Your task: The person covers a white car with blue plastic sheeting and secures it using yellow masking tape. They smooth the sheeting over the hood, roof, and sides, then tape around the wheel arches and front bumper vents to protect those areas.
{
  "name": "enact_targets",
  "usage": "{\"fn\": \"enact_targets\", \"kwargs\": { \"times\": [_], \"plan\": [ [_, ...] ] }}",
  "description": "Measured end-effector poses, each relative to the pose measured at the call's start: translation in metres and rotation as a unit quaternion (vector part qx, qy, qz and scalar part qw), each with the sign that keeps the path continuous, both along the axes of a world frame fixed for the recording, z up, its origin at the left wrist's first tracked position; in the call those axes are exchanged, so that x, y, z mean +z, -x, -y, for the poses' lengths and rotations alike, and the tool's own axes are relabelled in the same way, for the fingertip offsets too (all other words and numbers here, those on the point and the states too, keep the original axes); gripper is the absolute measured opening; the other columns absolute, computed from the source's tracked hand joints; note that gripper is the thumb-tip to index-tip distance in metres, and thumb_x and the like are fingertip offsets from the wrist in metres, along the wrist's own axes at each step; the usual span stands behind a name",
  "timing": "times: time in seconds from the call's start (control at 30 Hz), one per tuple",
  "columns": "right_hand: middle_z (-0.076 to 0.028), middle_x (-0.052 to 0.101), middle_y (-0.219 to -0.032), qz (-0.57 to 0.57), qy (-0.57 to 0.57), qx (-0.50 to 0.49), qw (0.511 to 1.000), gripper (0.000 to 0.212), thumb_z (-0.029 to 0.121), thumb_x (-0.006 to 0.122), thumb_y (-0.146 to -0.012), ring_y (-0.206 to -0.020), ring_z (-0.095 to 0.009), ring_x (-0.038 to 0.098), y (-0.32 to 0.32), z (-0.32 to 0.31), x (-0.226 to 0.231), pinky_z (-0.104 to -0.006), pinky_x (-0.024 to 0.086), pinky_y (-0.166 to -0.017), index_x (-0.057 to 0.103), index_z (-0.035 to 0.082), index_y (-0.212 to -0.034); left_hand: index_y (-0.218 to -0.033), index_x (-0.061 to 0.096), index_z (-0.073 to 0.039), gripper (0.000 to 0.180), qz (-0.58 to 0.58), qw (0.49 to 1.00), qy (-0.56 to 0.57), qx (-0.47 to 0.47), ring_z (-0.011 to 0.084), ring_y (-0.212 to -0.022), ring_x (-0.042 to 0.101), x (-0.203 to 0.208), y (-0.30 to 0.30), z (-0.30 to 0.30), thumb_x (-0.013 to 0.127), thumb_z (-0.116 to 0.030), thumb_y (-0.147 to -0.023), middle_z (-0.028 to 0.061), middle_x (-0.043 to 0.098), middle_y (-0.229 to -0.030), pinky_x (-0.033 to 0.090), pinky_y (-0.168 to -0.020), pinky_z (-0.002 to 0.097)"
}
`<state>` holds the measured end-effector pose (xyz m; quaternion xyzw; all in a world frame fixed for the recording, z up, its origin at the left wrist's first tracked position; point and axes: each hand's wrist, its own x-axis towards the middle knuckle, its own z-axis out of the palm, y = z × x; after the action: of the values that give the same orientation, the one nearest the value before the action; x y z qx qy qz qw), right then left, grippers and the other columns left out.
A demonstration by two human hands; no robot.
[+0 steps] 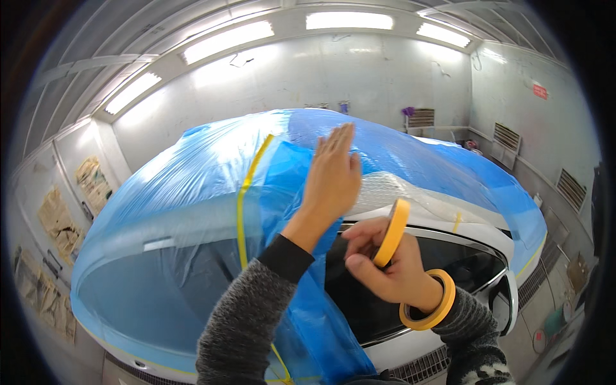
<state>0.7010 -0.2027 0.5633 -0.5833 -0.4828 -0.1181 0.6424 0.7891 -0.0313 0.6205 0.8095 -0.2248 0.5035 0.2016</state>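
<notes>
A car lies under blue masking film (212,147), with part of its white side and a dark side window (443,256) uncovered. My left hand (333,170) is flat with fingers stretched out and close together, over the film near the roof; whether the palm touches it I cannot tell. My right hand (398,273), fingers curled, holds a roll of yellow masking tape (399,221) in front of the window. A second tape roll (444,314) hangs round my right wrist like a bracelet. A yellow tape strip (242,212) runs down the film left of my left hand.
Whitish translucent sheeting (391,192) lies along the roof edge above the window. The door mirror (504,301) sticks out at right. Floor grates (420,367) run beside the car. Grey booth walls (269,83) with vents and bright ceiling lamps surround it.
</notes>
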Motion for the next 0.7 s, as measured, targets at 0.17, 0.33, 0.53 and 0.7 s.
{"fn": "enact_targets", "kwargs": {
  "times": [0.17, 0.33, 0.53, 0.7],
  "plan": [
    [-0.008, 0.067, -0.088, 0.091, 0.083, -0.053, 0.991, 0.025, 0.009, 0.072, -0.089, -0.073, -0.021, 0.067, -0.009, -0.006, 0.024, -0.0323, 0.054, -0.068, 0.06, 0.002, -0.11, -0.133, 0.066, -0.005, 0.035, -0.12, 0.953, 0.154, -0.23, 0.0305, -0.121, 0.066, 0.012, 0.101, -0.023, 0.065, -0.011, -0.099, 0.0159, 0.07, -0.13, 0.053, -0.1, 0.0399],
    [-0.014, 0.068, -0.09, 0.254, 0.225, -0.04, 0.94, 0.023, 0.016, 0.065, -0.092, -0.078, -0.035, 0.069, -0.023, -0.024, 0.062, -0.0436, 0.054, -0.07, 0.058, 0.001, -0.109, -0.125, 0.072, -0.008, 0.033, -0.025, 0.996, -0.016, -0.09, 0.0251, -0.115, 0.067, 0.011, 0.157, -0.048, 0.077, -0.018, -0.094, 0.0106, 0.072, -0.125, 0.054, -0.096, 0.0373],
    [-0.016, 0.067, -0.084, 0.285, 0.287, 0.007, 0.915, 0.024, 0.02, 0.067, -0.095, -0.075, -0.036, 0.068, -0.013, -0.04, 0.078, -0.0442, 0.054, -0.069, 0.058, 0.002, -0.108, -0.117, 0.074, -0.008, 0.037, 0.075, 0.996, -0.045, 0.008, 0.0259, -0.108, 0.066, 0.005, 0.182, -0.049, 0.085, -0.021, -0.085, 0.0083, 0.071, -0.117, 0.055, -0.093, 0.0366],
    [-0.018, 0.067, -0.081, 0.326, 0.272, 0.003, 0.905, 0.027, 0.019, 0.067, -0.094, -0.074, -0.035, 0.069, -0.022, -0.058, 0.079, -0.0435, 0.054, -0.066, 0.057, -0.003, -0.106, -0.107, 0.074, -0.008, 0.024, 0.129, 0.988, -0.048, 0.068, 0.0255, -0.104, 0.068, 0.001, 0.187, -0.047, 0.084, -0.015, -0.086, 0.0073, 0.073, -0.113, 0.054, -0.09, 0.0348]
  ]
}}
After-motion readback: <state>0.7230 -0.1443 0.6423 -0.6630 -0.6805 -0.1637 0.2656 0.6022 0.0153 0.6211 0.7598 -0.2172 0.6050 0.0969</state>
